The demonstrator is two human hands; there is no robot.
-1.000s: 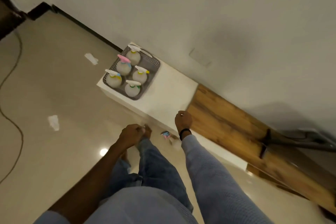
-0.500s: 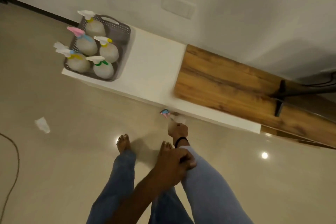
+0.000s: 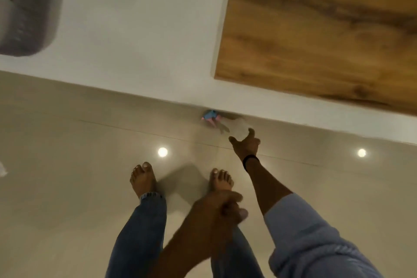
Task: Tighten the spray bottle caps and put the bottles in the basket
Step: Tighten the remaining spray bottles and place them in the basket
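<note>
Below the white counter (image 3: pixel 140 29), right hand (image 3: pixel 246 145) reaches, fingers spread, against an unlabelled spray bottle (image 3: pixel 237 127); left hand (image 3: pixel 222 210) is fisted.

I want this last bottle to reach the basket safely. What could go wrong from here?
The right hand touches only the base of the clear spray bottle with the blue and pink head lying on the glossy beige floor; it could slip or roll under the white ledge. The grey plastic basket sits far left, barely visible.

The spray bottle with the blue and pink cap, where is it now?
In the head view the spray bottle lies low on the floor against the white counter's edge, right of centre, with the right hand reaching its clear body.
</note>
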